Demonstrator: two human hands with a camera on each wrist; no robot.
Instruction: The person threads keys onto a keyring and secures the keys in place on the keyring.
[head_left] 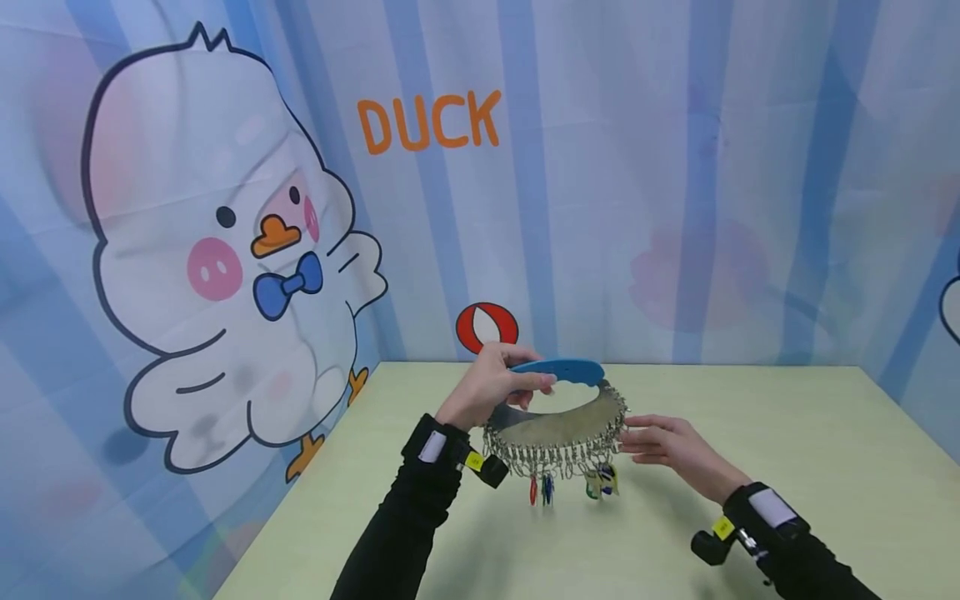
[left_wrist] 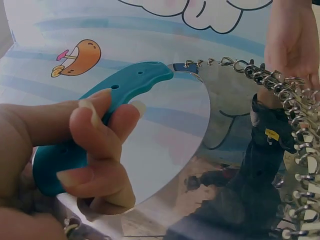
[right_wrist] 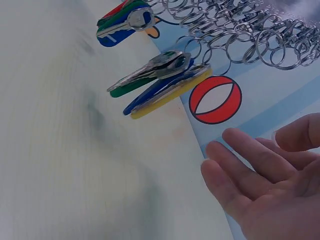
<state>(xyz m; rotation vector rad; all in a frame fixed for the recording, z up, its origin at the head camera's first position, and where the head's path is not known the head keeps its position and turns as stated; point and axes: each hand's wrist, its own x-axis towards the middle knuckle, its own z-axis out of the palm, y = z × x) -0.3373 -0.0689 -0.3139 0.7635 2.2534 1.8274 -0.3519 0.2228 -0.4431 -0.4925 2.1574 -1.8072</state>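
Observation:
A round metal key ring holder with a blue handle hangs above the table. My left hand grips the handle; in the left wrist view its fingers curl around the blue grip. Many small split rings and clips line the holder's lower edge. A few keys with coloured tags dangle from them: one bunch with green, blue and yellow tags, another with red, green and blue. By the holder's right side, my right hand has its fingers extended, holding nothing.
Below lies a pale yellow table. Behind it hangs a blue striped curtain with a duck print, which also covers the left side. A wrist camera is strapped to each dark sleeve.

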